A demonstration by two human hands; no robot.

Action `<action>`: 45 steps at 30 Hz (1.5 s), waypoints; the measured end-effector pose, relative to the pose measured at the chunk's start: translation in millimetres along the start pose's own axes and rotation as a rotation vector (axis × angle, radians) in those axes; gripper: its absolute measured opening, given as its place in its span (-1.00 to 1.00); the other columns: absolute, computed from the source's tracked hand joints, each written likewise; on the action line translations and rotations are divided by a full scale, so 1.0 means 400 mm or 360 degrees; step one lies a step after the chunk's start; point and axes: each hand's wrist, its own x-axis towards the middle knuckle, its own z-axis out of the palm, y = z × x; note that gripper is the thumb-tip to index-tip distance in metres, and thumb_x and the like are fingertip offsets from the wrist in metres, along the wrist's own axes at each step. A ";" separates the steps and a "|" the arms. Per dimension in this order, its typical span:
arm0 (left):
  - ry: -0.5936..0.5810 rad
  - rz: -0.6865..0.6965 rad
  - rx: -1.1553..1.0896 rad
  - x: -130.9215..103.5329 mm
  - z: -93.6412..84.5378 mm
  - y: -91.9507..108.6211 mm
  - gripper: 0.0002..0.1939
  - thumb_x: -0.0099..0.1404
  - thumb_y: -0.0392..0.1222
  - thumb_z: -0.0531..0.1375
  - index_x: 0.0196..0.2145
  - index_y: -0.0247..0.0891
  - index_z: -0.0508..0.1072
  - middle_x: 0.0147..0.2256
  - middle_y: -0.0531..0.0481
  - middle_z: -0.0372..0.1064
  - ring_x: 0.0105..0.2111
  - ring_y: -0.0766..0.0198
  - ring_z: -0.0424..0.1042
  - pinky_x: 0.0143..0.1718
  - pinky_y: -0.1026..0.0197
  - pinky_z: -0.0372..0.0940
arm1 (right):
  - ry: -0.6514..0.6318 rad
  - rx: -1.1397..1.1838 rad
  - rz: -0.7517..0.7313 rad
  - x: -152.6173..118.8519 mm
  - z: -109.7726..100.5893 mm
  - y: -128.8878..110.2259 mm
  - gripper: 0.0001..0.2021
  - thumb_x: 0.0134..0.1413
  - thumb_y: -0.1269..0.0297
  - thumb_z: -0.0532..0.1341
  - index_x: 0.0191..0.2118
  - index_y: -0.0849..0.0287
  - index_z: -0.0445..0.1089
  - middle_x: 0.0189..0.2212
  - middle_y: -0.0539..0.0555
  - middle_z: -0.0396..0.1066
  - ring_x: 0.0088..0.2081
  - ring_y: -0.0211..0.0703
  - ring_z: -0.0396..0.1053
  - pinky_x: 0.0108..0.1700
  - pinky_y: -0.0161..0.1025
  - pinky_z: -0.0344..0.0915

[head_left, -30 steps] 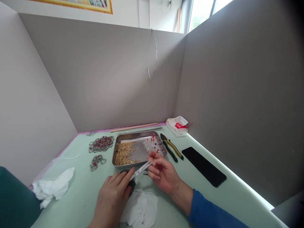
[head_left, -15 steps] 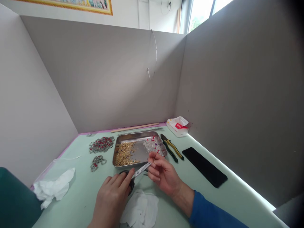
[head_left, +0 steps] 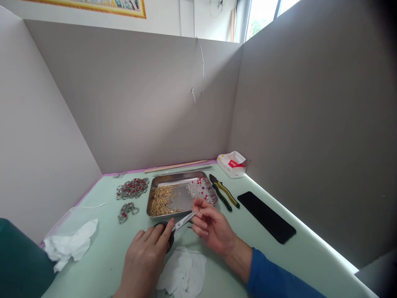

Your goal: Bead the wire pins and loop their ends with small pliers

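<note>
My left hand (head_left: 145,256) is wrapped round the black handles of a pair of scissors (head_left: 182,222), whose metal blades point up and right. The blades look closed, and their tips reach the fingertips of my right hand (head_left: 214,227). Thumb and forefinger of that hand are pinched together at the tips; whatever they hold is too small to make out. Just beyond both hands lies a metal tray (head_left: 183,199) with gold beads (head_left: 163,200) on its left side and clear, red and purple beads (head_left: 198,190) on its right.
Pliers (head_left: 223,192) and a black phone-like slab (head_left: 266,217) lie right of the tray. Two heaps of chain with red beads (head_left: 132,188) lie to its left. Crumpled white tissues (head_left: 182,271) are near me, a tissue pack (head_left: 232,164) at the back, a green container (head_left: 23,256) at left.
Both hands and the scissors keep almost the same pose. The whole view has shifted very slightly.
</note>
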 end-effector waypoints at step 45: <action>0.0021 -0.0107 -0.0210 -0.004 0.018 0.002 -0.63 0.28 -0.32 0.02 0.04 -0.28 0.32 -0.32 -0.07 0.45 -0.40 0.20 0.38 -0.37 0.18 0.25 | -0.0050 -0.0090 0.0001 -0.001 0.006 -0.001 -0.78 -0.07 0.52 0.11 -0.24 0.23 0.33 -0.51 -0.07 0.15 -0.64 -0.46 -0.05 -0.66 -0.46 -0.10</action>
